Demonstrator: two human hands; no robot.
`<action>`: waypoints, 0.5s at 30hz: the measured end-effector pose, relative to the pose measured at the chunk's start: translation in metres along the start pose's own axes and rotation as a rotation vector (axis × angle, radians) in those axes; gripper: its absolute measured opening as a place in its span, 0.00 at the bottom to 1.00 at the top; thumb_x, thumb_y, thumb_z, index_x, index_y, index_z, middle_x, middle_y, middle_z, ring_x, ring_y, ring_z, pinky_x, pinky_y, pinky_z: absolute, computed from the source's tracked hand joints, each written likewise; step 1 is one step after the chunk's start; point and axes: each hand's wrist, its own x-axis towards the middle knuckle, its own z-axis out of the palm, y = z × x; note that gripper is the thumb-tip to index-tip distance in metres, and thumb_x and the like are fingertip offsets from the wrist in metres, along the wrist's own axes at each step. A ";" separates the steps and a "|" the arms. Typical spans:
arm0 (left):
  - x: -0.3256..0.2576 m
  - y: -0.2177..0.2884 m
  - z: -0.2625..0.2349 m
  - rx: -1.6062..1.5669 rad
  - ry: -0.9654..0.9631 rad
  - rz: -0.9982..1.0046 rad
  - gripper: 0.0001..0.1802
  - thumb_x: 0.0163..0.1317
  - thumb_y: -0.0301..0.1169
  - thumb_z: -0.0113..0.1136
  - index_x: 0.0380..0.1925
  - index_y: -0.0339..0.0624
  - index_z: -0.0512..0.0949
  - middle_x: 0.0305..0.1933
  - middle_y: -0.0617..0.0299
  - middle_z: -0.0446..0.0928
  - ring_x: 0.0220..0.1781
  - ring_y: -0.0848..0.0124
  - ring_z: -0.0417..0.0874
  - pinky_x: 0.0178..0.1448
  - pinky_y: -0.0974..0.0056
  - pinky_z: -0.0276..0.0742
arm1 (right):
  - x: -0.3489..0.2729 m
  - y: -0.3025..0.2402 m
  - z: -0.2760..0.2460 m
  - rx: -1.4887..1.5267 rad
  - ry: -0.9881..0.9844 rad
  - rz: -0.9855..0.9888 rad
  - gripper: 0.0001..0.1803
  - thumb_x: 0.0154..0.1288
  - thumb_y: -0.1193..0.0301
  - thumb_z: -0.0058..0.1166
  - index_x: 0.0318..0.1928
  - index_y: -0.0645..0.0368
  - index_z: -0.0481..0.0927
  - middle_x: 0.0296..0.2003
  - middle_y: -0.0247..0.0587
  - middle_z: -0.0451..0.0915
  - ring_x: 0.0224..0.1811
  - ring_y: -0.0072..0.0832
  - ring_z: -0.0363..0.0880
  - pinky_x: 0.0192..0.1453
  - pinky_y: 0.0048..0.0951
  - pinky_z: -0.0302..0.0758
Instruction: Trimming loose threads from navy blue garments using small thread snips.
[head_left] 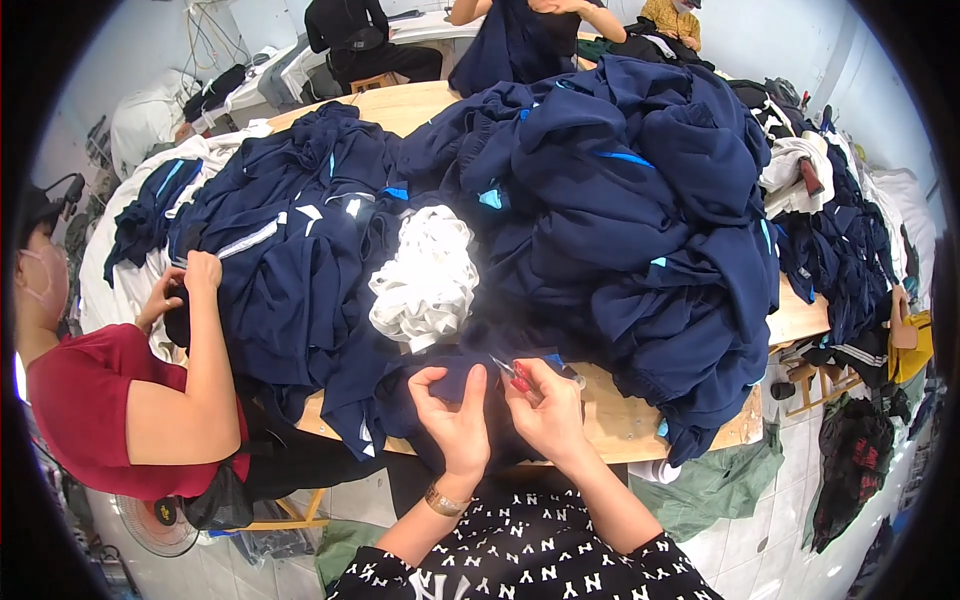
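Both of my hands are over a navy garment (395, 400) at the near edge of the table. My right hand (548, 412) is closed around small thread snips (520, 379) with red handles, their metal tips toward the upper left. My left hand (458, 420) has its thumb and forefinger apart, with navy cloth showing in the gap; I see no grip on the cloth. Just beyond my hands lies a bundle of crumpled white fabric strips (425, 275). A large heap of navy garments (640, 190) with light blue bits rises to the right.
More navy garments (300, 250) cover the left of the wooden table (610, 410). A person in a dark red shirt (150, 410) handles cloth there. Across the table, another person holds up navy cloth (510, 50). Green sheeting (715, 490) lies on the floor to the right.
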 end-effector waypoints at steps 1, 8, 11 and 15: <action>-0.001 -0.001 0.001 0.037 0.005 0.091 0.20 0.52 0.25 0.68 0.39 0.39 0.65 0.38 0.65 0.66 0.37 0.79 0.68 0.41 0.76 0.64 | 0.000 -0.003 -0.001 -0.022 0.001 0.024 0.07 0.56 0.80 0.54 0.37 0.66 0.76 0.23 0.39 0.79 0.25 0.14 0.76 0.30 0.19 0.72; -0.008 0.009 0.003 0.123 -0.055 0.189 0.21 0.52 0.23 0.67 0.41 0.39 0.65 0.40 0.63 0.66 0.39 0.78 0.69 0.42 0.74 0.68 | -0.001 -0.001 0.003 -0.078 0.056 -0.033 0.09 0.52 0.77 0.56 0.37 0.63 0.75 0.22 0.46 0.78 0.24 0.39 0.81 0.26 0.30 0.74; -0.011 0.017 0.006 0.125 -0.134 0.131 0.21 0.55 0.21 0.64 0.43 0.40 0.62 0.37 0.65 0.68 0.39 0.79 0.72 0.43 0.75 0.70 | 0.001 0.002 0.005 -0.024 0.072 -0.008 0.09 0.52 0.77 0.56 0.36 0.63 0.75 0.22 0.46 0.79 0.25 0.39 0.81 0.27 0.30 0.74; -0.009 0.017 0.007 0.054 -0.194 0.106 0.20 0.56 0.19 0.61 0.44 0.39 0.62 0.39 0.62 0.69 0.38 0.79 0.73 0.40 0.75 0.72 | 0.003 0.000 0.002 -0.068 0.021 0.048 0.09 0.54 0.79 0.56 0.37 0.67 0.75 0.24 0.40 0.80 0.27 0.16 0.78 0.30 0.20 0.73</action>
